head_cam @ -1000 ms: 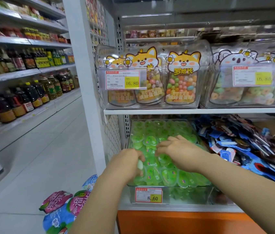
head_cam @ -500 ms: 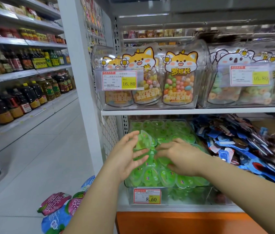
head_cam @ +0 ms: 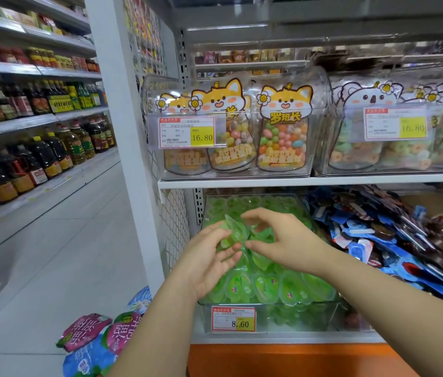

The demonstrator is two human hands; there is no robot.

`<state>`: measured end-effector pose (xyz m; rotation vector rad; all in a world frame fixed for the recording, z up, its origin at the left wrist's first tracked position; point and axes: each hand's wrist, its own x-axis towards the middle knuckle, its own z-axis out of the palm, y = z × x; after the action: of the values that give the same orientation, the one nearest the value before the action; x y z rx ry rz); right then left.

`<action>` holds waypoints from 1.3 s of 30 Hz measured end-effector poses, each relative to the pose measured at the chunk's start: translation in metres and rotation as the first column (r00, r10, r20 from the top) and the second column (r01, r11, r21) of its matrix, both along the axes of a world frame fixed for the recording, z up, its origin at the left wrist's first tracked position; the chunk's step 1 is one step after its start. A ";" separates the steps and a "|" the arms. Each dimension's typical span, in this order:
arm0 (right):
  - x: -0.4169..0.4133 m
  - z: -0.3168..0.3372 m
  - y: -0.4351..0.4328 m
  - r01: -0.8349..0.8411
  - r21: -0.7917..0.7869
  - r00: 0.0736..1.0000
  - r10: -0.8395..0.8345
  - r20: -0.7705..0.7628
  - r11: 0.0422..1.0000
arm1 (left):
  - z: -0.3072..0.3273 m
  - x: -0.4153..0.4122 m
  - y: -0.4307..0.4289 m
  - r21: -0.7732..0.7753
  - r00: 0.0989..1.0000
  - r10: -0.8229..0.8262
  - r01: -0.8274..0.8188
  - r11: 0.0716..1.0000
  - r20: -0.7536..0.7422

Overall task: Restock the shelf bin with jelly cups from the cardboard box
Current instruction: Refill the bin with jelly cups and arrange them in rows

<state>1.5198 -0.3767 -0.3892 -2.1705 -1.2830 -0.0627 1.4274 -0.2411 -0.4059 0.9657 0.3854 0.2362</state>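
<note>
From the head camera, a clear shelf bin [head_cam: 321, 318] sits on the lower shelf, heaped with green jelly cups [head_cam: 263, 288], and a price tag [head_cam: 233, 318] reading 8.60 is fixed to its front wall. Both hands are raised over the middle of the heap. They meet on one jelly cup [head_cam: 236, 230], which stands on edge between them, above the pile.

The left hand [head_cam: 209, 263] is turned palm up. Its fingers [head_cam: 221, 263] are fairly straight and spread apart, and the cup rests against them. The right hand [head_cam: 287, 240] curves its forefinger over the top of the cup and its thumb under it, so these fingers are clamped on the cup.

Just beside the bin on the right lies a pile of blue packets [head_cam: 364, 240]. On the shelf above stand clear tubs of coloured sweets [head_cam: 282, 142] with cartoon labels. Across the aisle on the left, shelves hold dark bottles [head_cam: 46, 159]. Pink and blue bags [head_cam: 89, 334] lie low by the left forearm.
</note>
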 end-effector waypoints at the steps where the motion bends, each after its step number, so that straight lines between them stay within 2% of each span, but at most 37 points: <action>1: -0.002 0.003 0.003 -0.017 0.018 0.999 0.018 -0.048 1.000 | 0.001 0.000 -0.002 -0.010 0.999 -0.010 0.010 1.000 0.034; 3: -0.004 0.008 0.008 -0.043 0.049 0.990 0.049 -0.131 0.998 | 0.002 0.001 -0.006 -0.017 0.995 0.012 -0.010 1.000 0.097; 5: -0.004 0.011 0.012 -0.028 0.083 0.989 0.040 -0.142 0.996 | 0.002 0.000 -0.008 0.008 0.991 0.051 -0.053 0.999 0.122; 7: -0.003 0.008 0.015 0.014 0.104 0.995 -0.004 -0.099 0.994 | -0.001 0.001 -0.003 0.122 0.996 0.055 -0.063 0.991 0.066; 8: -0.002 0.004 0.016 0.036 0.099 0.997 -0.029 -0.071 0.994 | -0.002 0.001 0.000 0.232 0.998 0.055 -0.055 0.971 0.008; 11: -0.003 -0.011 0.018 0.074 0.034 0.997 -0.075 0.022 0.997 | -0.005 -0.002 0.007 0.580 0.982 0.105 0.005 0.814 -0.156; 14: -0.003 -0.025 0.017 0.072 -0.039 0.977 -0.063 0.202 0.997 | -0.009 -0.003 0.008 0.759 0.963 0.157 0.065 0.648 -0.217; 17: -0.002 -0.032 0.017 0.062 -0.112 0.938 -0.019 0.346 0.992 | -0.013 0.000 0.007 0.778 0.950 0.161 0.113 0.618 -0.266; 21: -0.002 -0.038 0.020 0.066 -0.181 0.902 0.018 0.431 0.981 | -0.016 0.004 0.006 0.811 0.942 0.145 0.175 0.558 -0.303; 27: 0.002 -0.040 0.019 0.074 -0.225 0.897 0.034 0.440 0.972 | -0.019 0.004 0.007 0.852 0.945 0.134 0.200 0.483 -0.298; 32: 0.001 -0.036 0.014 0.049 -0.233 0.924 0.045 0.379 0.971 | -0.023 0.005 0.009 0.891 0.944 0.169 0.194 0.411 -0.284; 35: 0.005 -0.031 0.002 0.116 -0.239 0.923 -0.016 0.384 0.964 | -0.023 0.004 0.007 0.920 0.945 0.189 0.190 0.343 -0.266; 39: 0.006 -0.034 -0.006 0.186 -0.346 0.919 -0.039 0.391 0.920 | -0.027 0.007 0.004 0.943 0.936 0.211 0.228 0.243 -0.281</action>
<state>1.5258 -0.3829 -0.4229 -2.6629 -1.4707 -0.3216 1.4341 -0.2367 -0.4329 2.3467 0.5781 0.2920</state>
